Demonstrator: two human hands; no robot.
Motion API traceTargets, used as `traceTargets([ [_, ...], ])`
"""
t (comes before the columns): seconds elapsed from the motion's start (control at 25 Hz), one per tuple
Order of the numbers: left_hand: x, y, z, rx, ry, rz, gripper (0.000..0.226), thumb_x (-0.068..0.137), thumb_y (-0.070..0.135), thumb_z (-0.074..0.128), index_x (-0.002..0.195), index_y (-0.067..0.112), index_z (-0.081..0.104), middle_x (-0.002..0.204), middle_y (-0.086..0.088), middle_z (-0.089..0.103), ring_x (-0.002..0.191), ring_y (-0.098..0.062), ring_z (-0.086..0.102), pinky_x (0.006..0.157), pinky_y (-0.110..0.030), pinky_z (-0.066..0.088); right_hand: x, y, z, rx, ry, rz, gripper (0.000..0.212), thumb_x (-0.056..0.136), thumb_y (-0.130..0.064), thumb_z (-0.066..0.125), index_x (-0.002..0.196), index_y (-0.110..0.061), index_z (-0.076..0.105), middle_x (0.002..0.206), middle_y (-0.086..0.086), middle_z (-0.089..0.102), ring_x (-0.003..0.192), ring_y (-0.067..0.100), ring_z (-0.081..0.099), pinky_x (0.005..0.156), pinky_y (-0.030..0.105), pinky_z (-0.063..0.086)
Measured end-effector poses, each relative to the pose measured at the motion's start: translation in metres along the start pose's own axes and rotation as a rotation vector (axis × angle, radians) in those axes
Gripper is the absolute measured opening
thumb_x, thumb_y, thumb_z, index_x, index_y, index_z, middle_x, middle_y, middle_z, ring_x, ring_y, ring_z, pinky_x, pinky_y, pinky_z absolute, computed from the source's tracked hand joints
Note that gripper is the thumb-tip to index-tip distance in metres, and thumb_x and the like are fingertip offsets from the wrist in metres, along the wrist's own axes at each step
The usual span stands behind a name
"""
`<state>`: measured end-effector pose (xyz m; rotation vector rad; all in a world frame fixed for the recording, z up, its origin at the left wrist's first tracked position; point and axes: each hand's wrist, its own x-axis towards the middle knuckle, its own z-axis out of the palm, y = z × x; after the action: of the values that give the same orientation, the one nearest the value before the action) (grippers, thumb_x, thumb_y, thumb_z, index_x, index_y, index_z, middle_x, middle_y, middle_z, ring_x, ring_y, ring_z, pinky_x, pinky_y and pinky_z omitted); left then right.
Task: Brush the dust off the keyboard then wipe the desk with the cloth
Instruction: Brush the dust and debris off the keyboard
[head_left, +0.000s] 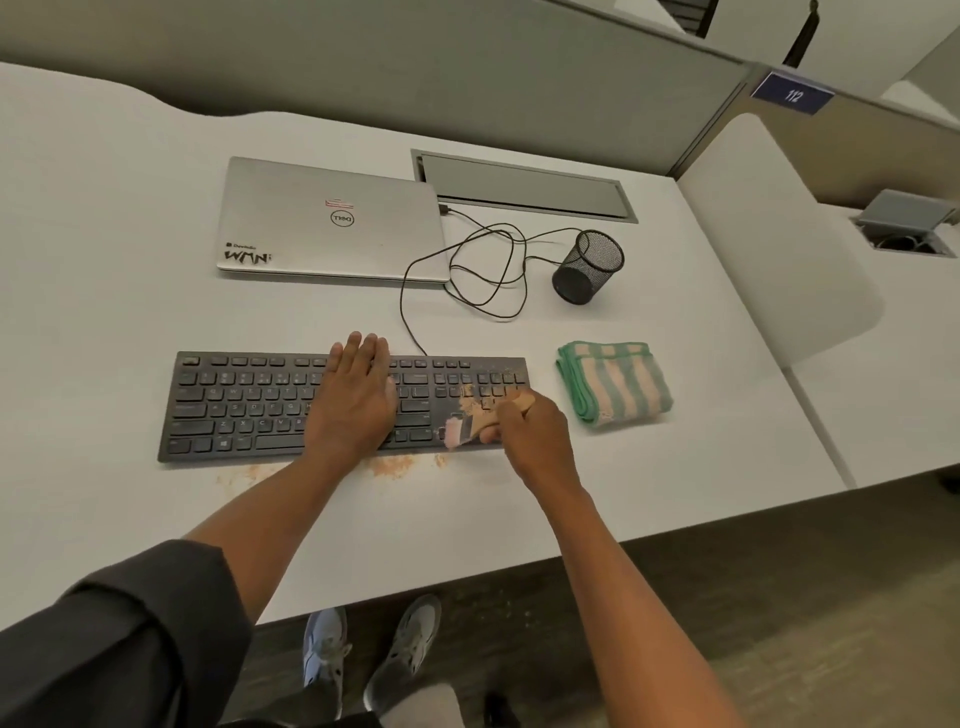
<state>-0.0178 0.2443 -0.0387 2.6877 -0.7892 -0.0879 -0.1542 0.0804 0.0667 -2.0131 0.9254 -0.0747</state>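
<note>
Am seeing left hand (358, 395) lying flat, fingers straight, on keyboard (244, 410) at desk (130, 322) centre; right hand (524, 431) gripping brush (511, 404) over right keys; cloth (615, 383) lying folded just right.

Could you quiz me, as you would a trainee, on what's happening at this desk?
1. True or false: the left hand lies flat on the keyboard.
2. Which item lies right of the keyboard? A) striped cloth B) closed laptop C) mesh pen cup
3. Fill in: the right hand grips a small ____ over the keyboard's right end.

Key: 1 true; 2 A; 3 brush. Orange dust already lies on the desk along the keyboard's front edge.
</note>
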Motion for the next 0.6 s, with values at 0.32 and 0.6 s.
traceTargets([
  [0.32,-0.001,0.002,-0.003,-0.014,-0.024,0.005,0.061,0.106,0.029,0.028,0.159,0.002,0.017,0.166,-0.018,0.019,0.156,-0.031,0.008,0.127,-0.044,0.0,0.006,-0.012,0.003,-0.019,0.006,-0.082,0.022,0.096,-0.023,0.047,0.092,-0.016,0.068,0.076,-0.002,0.074,0.072,0.013,0.068,0.066,0.031,0.053],
  [0.6,-0.002,0.005,-0.007,0.021,-0.05,-0.001,0.061,0.105,0.026,0.028,0.159,0.001,0.016,0.166,-0.017,0.019,0.156,-0.03,0.008,0.128,-0.043,0.001,0.016,-0.012,0.008,-0.064,0.052,-0.057,0.031,0.094,-0.027,0.043,0.079,-0.012,0.065,0.066,-0.002,0.074,0.068,0.012,0.071,0.069,0.034,0.056],
])
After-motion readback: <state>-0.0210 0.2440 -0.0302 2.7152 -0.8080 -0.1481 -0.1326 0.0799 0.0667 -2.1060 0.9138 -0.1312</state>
